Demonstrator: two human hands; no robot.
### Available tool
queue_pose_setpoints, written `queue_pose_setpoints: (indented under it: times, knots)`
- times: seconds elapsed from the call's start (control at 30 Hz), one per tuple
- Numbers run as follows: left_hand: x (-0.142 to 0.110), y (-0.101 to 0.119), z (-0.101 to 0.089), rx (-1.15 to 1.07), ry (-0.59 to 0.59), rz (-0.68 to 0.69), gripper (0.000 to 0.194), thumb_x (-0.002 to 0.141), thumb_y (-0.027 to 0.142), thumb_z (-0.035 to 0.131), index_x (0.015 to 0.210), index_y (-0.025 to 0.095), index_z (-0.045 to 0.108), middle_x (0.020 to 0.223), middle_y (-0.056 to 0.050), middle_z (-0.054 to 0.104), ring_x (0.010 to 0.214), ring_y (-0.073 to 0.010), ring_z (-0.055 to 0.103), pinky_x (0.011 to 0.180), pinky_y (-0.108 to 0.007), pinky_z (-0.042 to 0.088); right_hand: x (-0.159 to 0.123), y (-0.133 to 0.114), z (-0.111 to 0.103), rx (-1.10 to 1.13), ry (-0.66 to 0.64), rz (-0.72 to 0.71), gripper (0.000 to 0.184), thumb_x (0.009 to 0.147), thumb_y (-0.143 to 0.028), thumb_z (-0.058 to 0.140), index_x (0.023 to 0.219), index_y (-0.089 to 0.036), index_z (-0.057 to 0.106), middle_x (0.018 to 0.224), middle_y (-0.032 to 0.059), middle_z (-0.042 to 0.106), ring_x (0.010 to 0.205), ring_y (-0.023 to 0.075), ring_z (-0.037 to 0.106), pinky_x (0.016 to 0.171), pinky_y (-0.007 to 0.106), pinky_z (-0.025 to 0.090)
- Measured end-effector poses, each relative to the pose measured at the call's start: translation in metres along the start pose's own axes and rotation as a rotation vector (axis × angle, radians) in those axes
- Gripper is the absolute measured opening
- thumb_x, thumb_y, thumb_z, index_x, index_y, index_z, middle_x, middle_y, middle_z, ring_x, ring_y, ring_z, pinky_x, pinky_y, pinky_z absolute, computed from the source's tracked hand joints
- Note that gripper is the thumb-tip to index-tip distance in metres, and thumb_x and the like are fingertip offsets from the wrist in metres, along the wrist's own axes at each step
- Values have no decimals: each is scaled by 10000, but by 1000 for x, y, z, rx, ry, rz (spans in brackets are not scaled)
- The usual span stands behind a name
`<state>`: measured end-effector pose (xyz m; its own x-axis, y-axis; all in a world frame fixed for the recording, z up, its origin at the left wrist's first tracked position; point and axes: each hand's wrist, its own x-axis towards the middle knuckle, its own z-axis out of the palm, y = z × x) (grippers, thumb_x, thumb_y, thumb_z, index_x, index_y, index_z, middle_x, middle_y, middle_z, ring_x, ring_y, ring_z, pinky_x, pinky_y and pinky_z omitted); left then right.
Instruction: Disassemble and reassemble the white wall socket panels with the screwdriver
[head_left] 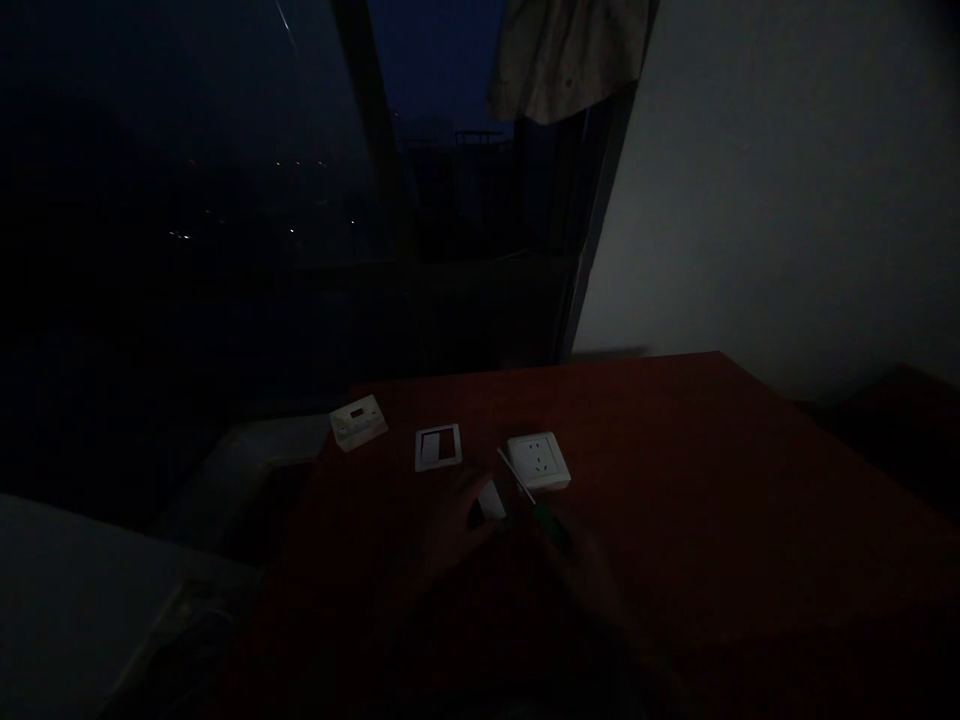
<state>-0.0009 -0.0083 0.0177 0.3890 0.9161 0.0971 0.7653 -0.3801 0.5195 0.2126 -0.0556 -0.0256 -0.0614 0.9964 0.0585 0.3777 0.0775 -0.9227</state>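
Between the thumb and fingers of my left hand (451,525) is a small white plastic piece, perhaps a switch panel (491,500); its lower part is lost in the dark. My right hand (585,565) is closed around the green handle of a screwdriver (546,520), whose thin shaft points up and to the left. Just beyond the shaft lies a white wall socket (538,458) with its holes facing up. A white cover frame (438,447) rests flat beyond my left hand. Farther left, a white mounting box (358,422) lies near the table's edge.
The reddish-brown table (675,430) reaches back to a dark window (480,220) and a pale wall (780,180). A short curtain (570,60) hangs at the top. The light is very dim, and the near part of the table is almost black.
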Motion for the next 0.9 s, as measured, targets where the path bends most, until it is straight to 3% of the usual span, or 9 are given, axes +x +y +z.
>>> queue_pose_setpoints:
  times: [0.27, 0.4, 0.63, 0.9]
  knots:
    - [-5, -7, 14, -73, 16, -21, 604, 785, 243, 664, 1353, 253, 457, 1383, -82, 490, 1267, -285, 456, 1058, -463, 378, 4, -8, -3, -53, -35, 60, 349, 826, -275, 498, 1155, -200, 588, 1043, 80, 696, 922, 233, 648, 813, 333, 492]
    - [-11, -10, 18, -111, 29, -20, 602, 792, 241, 663, 1356, 249, 451, 1416, -81, 455, 1303, -275, 417, 1083, -458, 351, 13, -17, -1, -97, -80, 49, 299, 823, -276, 497, 1086, -211, 625, 992, 65, 710, 880, 220, 658, 772, 310, 498]
    - [-17, -10, 18, -145, 25, -21, 564, 789, 236, 666, 1324, 230, 488, 1398, -92, 467, 1290, -273, 430, 1081, -444, 364, 26, -22, 21, -162, -75, 54, 227, 843, -309, 489, 916, -181, 662, 860, 65, 707, 767, 192, 647, 699, 274, 471]
    - [-30, -11, 12, -263, -69, 1, 606, 763, 293, 703, 1327, 276, 482, 1374, -75, 478, 1268, -285, 441, 1068, -442, 375, 26, -23, 35, -134, -97, 95, 171, 754, -281, 603, 890, -191, 655, 864, 56, 696, 747, 192, 640, 663, 272, 477]
